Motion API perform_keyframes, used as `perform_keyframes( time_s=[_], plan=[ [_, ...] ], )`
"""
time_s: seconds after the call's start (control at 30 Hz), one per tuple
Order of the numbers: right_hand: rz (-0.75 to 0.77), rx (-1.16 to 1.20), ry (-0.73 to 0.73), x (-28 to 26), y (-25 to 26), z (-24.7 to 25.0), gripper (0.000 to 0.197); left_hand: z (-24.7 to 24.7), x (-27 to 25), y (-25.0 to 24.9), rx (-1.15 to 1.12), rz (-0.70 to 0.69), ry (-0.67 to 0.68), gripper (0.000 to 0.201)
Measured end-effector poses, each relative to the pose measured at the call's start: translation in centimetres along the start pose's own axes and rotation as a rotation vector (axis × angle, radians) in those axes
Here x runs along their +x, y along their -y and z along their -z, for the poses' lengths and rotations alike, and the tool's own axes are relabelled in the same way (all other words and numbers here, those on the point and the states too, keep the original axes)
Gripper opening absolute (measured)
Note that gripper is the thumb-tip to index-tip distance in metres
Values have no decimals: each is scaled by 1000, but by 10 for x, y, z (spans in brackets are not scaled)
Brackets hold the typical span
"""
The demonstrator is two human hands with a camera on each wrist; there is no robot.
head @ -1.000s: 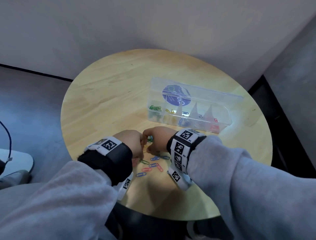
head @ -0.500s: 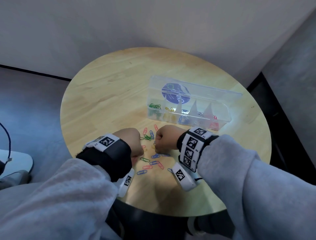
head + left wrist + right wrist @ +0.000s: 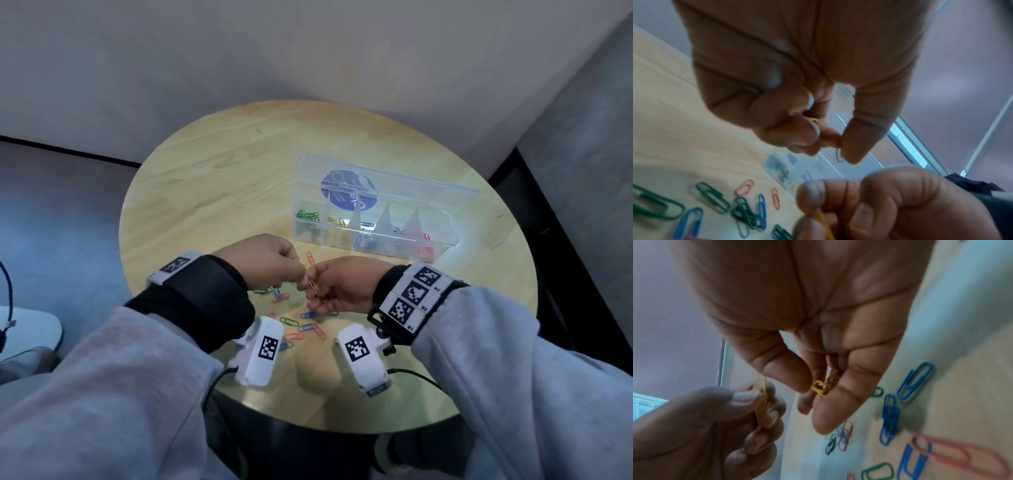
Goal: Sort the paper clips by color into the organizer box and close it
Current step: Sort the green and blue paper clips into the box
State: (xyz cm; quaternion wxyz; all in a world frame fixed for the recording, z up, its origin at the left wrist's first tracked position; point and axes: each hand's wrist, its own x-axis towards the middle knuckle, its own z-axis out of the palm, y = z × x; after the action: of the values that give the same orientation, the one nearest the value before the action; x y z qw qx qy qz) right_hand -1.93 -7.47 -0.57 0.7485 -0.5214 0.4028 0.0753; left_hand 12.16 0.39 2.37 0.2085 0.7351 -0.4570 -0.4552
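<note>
Currently, risk 1: yellow clips [image 3: 313, 285] slip from the pinch and fall back among the loose clips [image 3: 297, 327]. Cause: thin, smooth wire held only at the fingertips, above the table [image 3: 219, 171].
Risk 2: yellow clips stay hooked together when separated. Cause: the right wrist view shows several bunched between thumb and fingers [image 3: 826, 387]; whether they are interlocked cannot be told.
Risk 3: wrong compartment. Cause: narrow compartments side by side in the box [image 3: 445, 219]; yellow sits directly next to green.
Left hand [image 3: 263, 262]: centre of the head view, fingers curled, pinching a yellow clip [image 3: 761, 400] at the fingertips. A second, pale clip [image 3: 839, 155] shows at its thumb in the left wrist view; colour uncertain.
Right hand [image 3: 346, 287]: just right of the left hand, thumb and fingers pinching a small yellow bunch.
Loose clips: green, blue and pink, scattered on the table below and between the hands.
Box: right of centre, above the hands, clear plastic, lid standing open behind it. Compartments left to right hold green, yellow, blue, an unclear colour, then red.
Progress, judged: sorting part done; lid not yet closed.
</note>
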Motion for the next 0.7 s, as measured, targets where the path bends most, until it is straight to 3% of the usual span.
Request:
perform_keyframes(
  time_s=[0.23, 0.5, 0.6, 0.7],
  plan=[
    [3, 192, 104, 1, 0, -9, 38, -8, -2, -7, -106, -109, 93, 12],
    [44, 278, 39, -9, 6, -3, 37, 2, -3, -10, -279, -73, 76, 18],
    [97, 246, -87, -16, 18, 3, 30, 14, -6, -3, -174, -68, -36, 13],
    [217, 175, -412, -17, 45, 15, 26, 23, -8, 8, 91, 9, -171, 4]
  ],
)
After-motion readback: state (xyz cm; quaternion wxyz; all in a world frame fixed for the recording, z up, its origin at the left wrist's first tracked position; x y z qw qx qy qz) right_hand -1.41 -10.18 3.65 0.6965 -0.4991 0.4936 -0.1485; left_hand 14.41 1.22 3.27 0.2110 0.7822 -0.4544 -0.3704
